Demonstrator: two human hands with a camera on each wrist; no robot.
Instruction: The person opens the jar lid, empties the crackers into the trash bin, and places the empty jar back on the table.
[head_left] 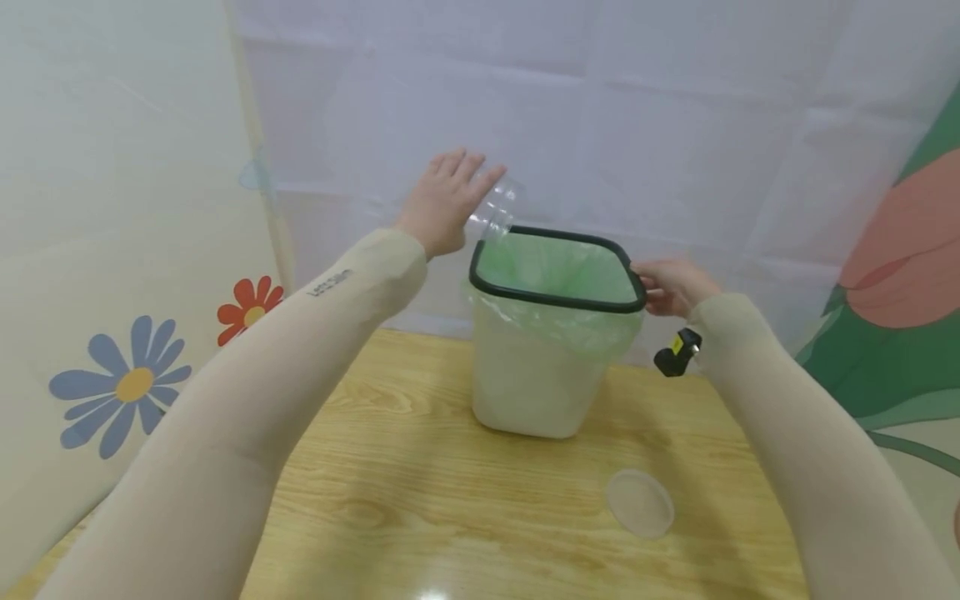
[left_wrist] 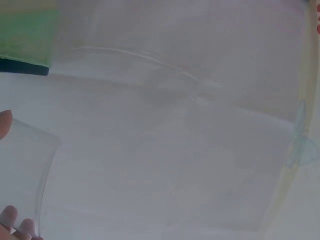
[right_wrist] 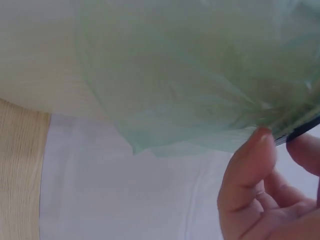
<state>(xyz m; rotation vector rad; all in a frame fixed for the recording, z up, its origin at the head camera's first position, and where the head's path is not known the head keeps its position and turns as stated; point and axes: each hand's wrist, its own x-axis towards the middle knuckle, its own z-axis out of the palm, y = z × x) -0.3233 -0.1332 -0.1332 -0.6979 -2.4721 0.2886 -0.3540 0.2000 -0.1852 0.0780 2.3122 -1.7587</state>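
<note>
A white trash bin [head_left: 536, 375] with a black rim [head_left: 555, 298] stands on the table, lined with a green plastic bag [head_left: 555, 262] folded over its edge. At the bin's far left corner, my left hand [head_left: 441, 204] grips a clear plastic jar [head_left: 497, 208], tipped with its lower end at the rim. The left wrist view shows the jar's transparent wall [left_wrist: 25, 170] between thumb and fingertips. On the opposite side, my right hand [head_left: 675, 285] pinches the rim between thumb and finger; the bag's loose edge [right_wrist: 135, 142] hangs close by in the right wrist view.
A round translucent lid [head_left: 640, 502] lies flat on the wooden table [head_left: 420, 500], in front of the bin and to its right. Behind the bin hangs a pale creased cloth [head_left: 637, 150]. Flower-patterned panels [head_left: 135, 383] flank the table.
</note>
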